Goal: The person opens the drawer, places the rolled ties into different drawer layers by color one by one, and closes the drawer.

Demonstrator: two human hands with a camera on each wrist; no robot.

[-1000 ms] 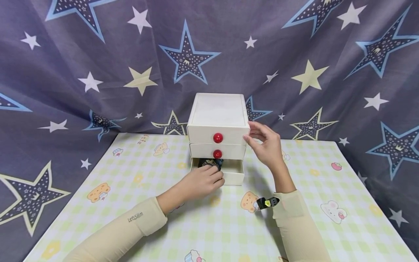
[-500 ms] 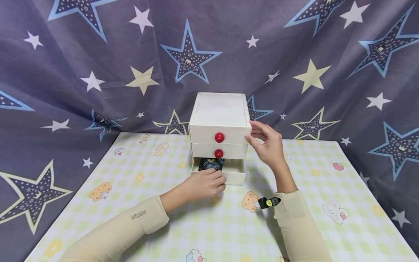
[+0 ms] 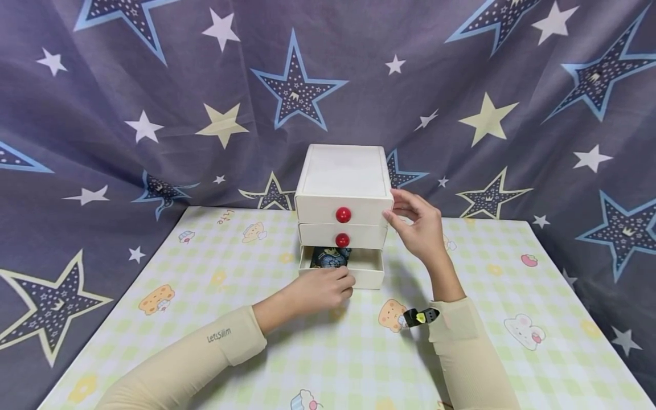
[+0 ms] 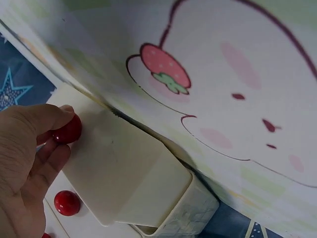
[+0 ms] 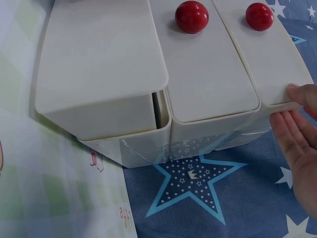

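A white three-drawer box [image 3: 345, 171] stands at the middle back of the table. Its bottom drawer [image 3: 370, 279] is pulled out part way, and a dark patterned thing of unclear kind [image 3: 329, 257] lies in its left part. My left hand [image 3: 318, 290] is at that drawer's front; in the left wrist view its thumb and fingers pinch the red round knob [image 4: 69, 130]. My right hand [image 3: 420, 228] grips the box's upper right front corner, thumb on the front and fingers along the side. The dark thing's lower part is hidden behind the drawer front and my left hand.
The upper two drawers are pushed in, each with a red knob [image 3: 343, 214] on its front. A pale checked cloth with cartoon prints [image 3: 205, 319] covers the table. Behind the box hangs a purple-grey curtain with stars [image 3: 359, 114].
My left hand has drawn back slightly from over the drawer to its front, and more of the dark patterned thing shows. The right hand keeps its hold on the corner.
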